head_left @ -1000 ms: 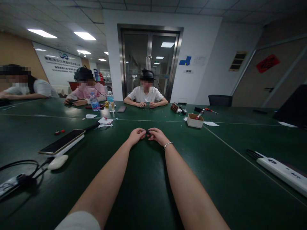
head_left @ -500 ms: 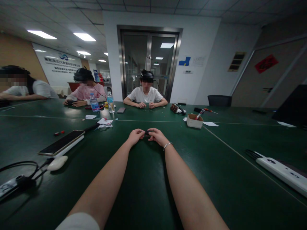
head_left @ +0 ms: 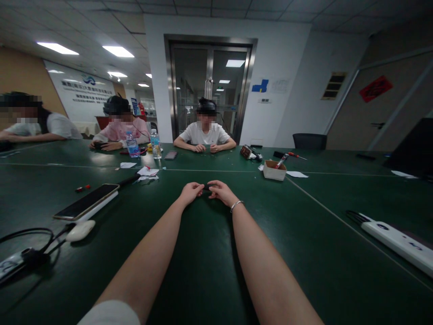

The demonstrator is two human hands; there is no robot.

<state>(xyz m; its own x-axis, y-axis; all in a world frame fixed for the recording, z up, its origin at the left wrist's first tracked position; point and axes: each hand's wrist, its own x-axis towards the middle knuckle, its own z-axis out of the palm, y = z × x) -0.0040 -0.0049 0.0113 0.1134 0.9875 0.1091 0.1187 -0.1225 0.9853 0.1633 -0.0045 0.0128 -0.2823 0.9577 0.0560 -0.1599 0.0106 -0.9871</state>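
Both my arms reach forward over the green table. Between my fingertips is a small black object, mostly covered by the fingers, so its kind cannot be made out. My left hand pinches its left end. From the other side my right hand, with a silver bracelet at the wrist, grips its right end between thumb and fingers. The hands almost meet, close above or resting on the tabletop; which of these I cannot tell.
To the left lie a phone, a white oval item with cables and a power strip. Another power strip lies right. Farther off are a small box, water bottles and a person seated opposite.
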